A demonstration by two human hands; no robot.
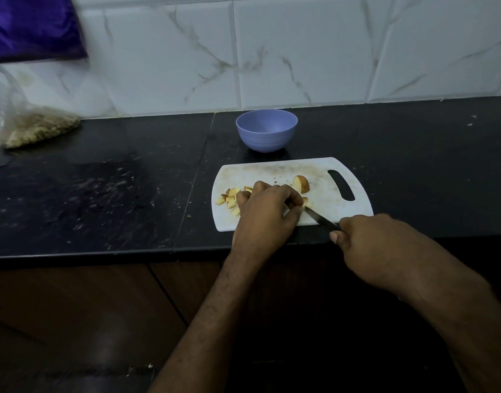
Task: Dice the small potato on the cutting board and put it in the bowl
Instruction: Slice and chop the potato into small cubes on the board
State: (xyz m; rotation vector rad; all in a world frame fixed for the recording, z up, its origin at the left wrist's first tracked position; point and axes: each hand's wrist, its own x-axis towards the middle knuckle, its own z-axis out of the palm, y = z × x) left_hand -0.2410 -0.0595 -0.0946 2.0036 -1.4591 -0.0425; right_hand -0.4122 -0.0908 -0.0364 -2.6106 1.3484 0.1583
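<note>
My left hand (267, 211) fingers curl on a potato piece (306, 204), right hand (365, 242) grips knife (320, 219). Potato's firm, wet, slippery; hold w/ fingertips behind blade. Bigger chunk (301, 183) just beyond fingers; bowl (266, 129) further.

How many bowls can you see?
1. The purple bowl stands on the black counter, just behind the white cutting board, near the tiled wall. No other bowl shows in this view.

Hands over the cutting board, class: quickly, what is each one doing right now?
Left hand: fingers curled, pinching a potato piece against the cutting board.
Right hand: closed grip on the knife handle, blade at the piece.
</note>
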